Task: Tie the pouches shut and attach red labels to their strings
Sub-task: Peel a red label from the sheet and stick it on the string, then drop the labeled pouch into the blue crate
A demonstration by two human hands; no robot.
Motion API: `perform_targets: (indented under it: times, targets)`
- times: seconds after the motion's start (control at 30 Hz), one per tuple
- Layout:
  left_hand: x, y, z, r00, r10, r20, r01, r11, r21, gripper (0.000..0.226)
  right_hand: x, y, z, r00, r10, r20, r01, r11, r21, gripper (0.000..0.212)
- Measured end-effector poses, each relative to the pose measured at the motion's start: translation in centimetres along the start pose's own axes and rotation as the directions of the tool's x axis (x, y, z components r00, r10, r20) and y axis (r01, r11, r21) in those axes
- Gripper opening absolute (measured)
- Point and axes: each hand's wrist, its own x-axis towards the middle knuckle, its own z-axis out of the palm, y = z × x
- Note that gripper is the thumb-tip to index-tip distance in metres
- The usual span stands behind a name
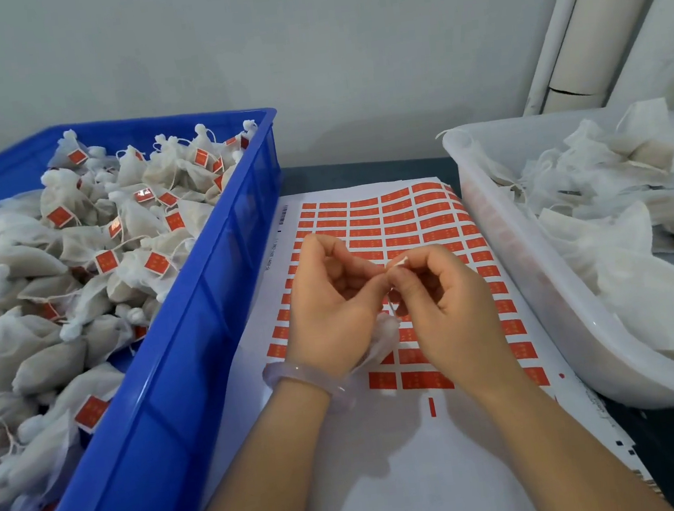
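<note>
My left hand (331, 293) and my right hand (441, 298) meet above a white sheet of red labels (403, 222). Between their fingertips they pinch a small label (398, 264), seen from its white back, together with a thin string (392, 305). The string runs down to a white pouch (385, 340) that hangs under my left palm, mostly hidden by both hands. Whether the label sticks to the string I cannot tell.
A blue crate (219, 268) on the left holds a heap of tied white pouches with red labels. A white translucent tub (541, 295) on the right holds loose white pouches. A grey wall and pale pipes (596, 36) stand behind.
</note>
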Motion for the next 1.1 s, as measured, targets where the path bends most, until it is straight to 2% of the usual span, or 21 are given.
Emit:
perform_targets:
  times: [0.13, 0.2, 0.27, 0.37, 0.53, 0.67, 0.73, 0.8, 0.87, 0.97, 1.03, 1.1]
  targets:
    - [0.0, -0.2, 0.0, 0.996, -0.066, 0.054, 0.066, 0.998, -0.002, 0.028, 0.0, -0.1, 0.0, 1.0, 0.0, -0.013, 0.0, 0.999, 0.034, 0.001]
    - [-0.2, -0.4, 0.1, 0.998, -0.021, 0.064, 0.016, 0.997, 0.08, 0.022, 0.0, 0.1, 0.1, 1.0, 0.009, -0.014, -0.009, 0.999, 0.037, 0.006]
    - [-0.2, -0.6, 0.3, 0.999, 0.0, 0.041, -0.005, 0.993, 0.114, 0.017, 0.0, 0.3, 0.1, 0.999, 0.044, 0.004, -0.044, 0.998, 0.055, 0.002]
    - [0.1, -0.8, 0.1, 1.0, -0.025, 0.001, 0.025, 0.998, 0.061, 0.016, 0.0, 0.2, 0.1, 0.995, 0.077, 0.064, -0.081, 0.994, 0.07, 0.02]
    - [0.5, -0.8, -0.7, 0.997, -0.062, -0.046, 0.06, 0.997, -0.042, 0.018, 0.0, -0.1, 0.1, 0.968, 0.103, 0.228, -0.123, 0.99, 0.076, 0.024]
    - [0.6, -1.3, -0.7, 0.99, -0.143, -0.007, 0.142, 0.988, -0.068, 0.024, 0.3, 0.2, -0.1, 0.938, 0.153, 0.312, -0.145, 0.988, -0.048, 0.022]
    - [0.5, -1.5, -0.3, 0.983, -0.184, -0.001, 0.183, 0.977, -0.109, 0.025, 1.1, -0.7, -0.1, 0.959, 0.126, 0.252, -0.084, 0.982, -0.171, 0.023]
    - [0.6, -1.5, -0.5, 0.963, -0.252, -0.091, 0.236, 0.958, -0.163, 0.023, 2.7, -2.6, 0.2, 0.989, 0.04, 0.144, -0.003, 0.969, -0.248, 0.028]
    - [1.0, -1.5, -1.2, 0.922, -0.308, -0.235, 0.267, 0.945, -0.192, 0.019, 5.0, -5.1, 0.9, 0.996, -0.058, 0.073, 0.069, 0.987, -0.144, 0.029]
    - [1.4, -1.6, -2.1, 0.862, -0.304, -0.405, 0.243, 0.95, -0.196, 0.018, 8.7, -9.2, 2.8, 0.99, -0.119, 0.081, 0.107, 0.984, 0.142, 0.025]
    - [1.4, -1.5, -2.1, 0.864, -0.29, -0.412, 0.218, 0.953, -0.212, 0.019, 11.0, -11.2, 4.3, 0.992, -0.122, 0.029, 0.11, 0.958, 0.266, 0.025]
    - [1.3, -1.5, -1.8, 0.876, -0.284, -0.391, 0.231, 0.957, -0.177, 0.017, 12.7, -12.1, 6.0, 0.996, -0.083, -0.015, 0.084, 0.948, 0.306, 0.028]
